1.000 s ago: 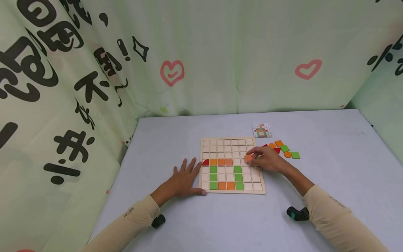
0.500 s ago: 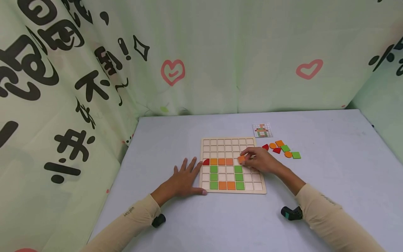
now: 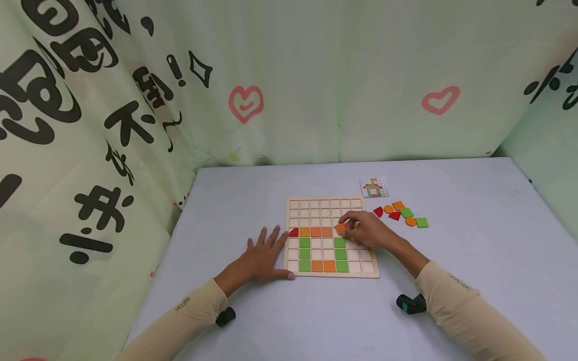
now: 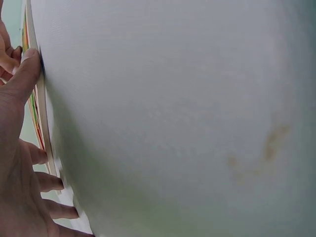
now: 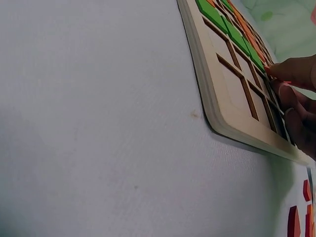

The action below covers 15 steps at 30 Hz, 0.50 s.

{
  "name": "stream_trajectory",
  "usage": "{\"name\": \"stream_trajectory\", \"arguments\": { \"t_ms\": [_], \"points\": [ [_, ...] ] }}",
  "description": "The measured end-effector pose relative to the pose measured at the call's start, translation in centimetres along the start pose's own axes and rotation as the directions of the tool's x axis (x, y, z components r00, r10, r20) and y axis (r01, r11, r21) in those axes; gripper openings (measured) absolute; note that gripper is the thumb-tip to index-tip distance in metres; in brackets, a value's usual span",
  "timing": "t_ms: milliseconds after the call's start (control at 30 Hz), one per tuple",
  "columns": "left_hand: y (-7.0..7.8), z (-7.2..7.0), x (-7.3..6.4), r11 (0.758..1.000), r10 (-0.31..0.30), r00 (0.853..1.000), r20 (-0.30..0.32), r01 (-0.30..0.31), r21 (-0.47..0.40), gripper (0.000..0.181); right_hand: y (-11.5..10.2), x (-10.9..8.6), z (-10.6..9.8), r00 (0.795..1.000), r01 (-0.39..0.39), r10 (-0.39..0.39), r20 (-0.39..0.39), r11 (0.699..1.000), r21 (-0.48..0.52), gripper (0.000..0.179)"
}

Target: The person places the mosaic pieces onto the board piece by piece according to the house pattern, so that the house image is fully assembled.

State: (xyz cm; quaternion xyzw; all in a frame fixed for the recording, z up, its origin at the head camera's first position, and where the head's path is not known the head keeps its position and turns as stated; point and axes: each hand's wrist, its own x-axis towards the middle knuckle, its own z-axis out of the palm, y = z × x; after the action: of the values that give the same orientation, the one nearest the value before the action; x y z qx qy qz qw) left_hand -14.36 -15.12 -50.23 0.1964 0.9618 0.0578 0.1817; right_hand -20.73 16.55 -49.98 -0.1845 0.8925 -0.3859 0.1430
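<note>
A wooden grid board (image 3: 371, 275) lies on the table, with green, orange and red tiles set in several of its cells. My right hand (image 3: 367, 229) pinches an orange square tile (image 3: 340, 228) right at a cell in the row of orange tiles, just above the right green column. In the right wrist view the thumb and fingertips (image 5: 289, 69) are low over the grid. My left hand (image 3: 262, 260) lies with fingers spread at the board's left edge, thumb by the front left corner. The left wrist view shows its fingers (image 4: 49, 181) along the board's side.
Loose red, orange and green tiles (image 3: 422, 222) lie right of the board. Behind them is a small pattern card (image 3: 374, 187) with a coloured grid figure. A printed curtain (image 3: 293, 125) hangs behind and left of the white table (image 3: 316, 321).
My right hand has moved left across the board with the orange tile, from the right-hand cells to the one above the green column. The left hand has stayed in place.
</note>
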Motion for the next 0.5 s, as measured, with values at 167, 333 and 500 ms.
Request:
{"name": "stream_trajectory", "arguments": {
  "t_ms": [167,333,500],
  "points": [
    [-0.16,-0.18,0.05,1.0,-0.005,1.0,0.014,0.005,0.011,0.115,-0.34,0.36,0.1,1.0,-0.006,0.006,0.009,1.0,-0.021,0.025],
    [-0.18,-0.37,0.2,1.0,-0.01,1.0,0.03,0.009,0.014,0.115,-0.55,0.31,0.09,1.0,-0.013,0.013,0.0,0.999,-0.033,0.024],
    [0.14,-0.35,0.08,1.0,0.002,0.999,0.033,-0.002,-0.001,0.114,-0.34,-0.11,0.29,1.0,-0.022,0.022,-0.005,0.998,-0.053,0.026]
  ]
}}
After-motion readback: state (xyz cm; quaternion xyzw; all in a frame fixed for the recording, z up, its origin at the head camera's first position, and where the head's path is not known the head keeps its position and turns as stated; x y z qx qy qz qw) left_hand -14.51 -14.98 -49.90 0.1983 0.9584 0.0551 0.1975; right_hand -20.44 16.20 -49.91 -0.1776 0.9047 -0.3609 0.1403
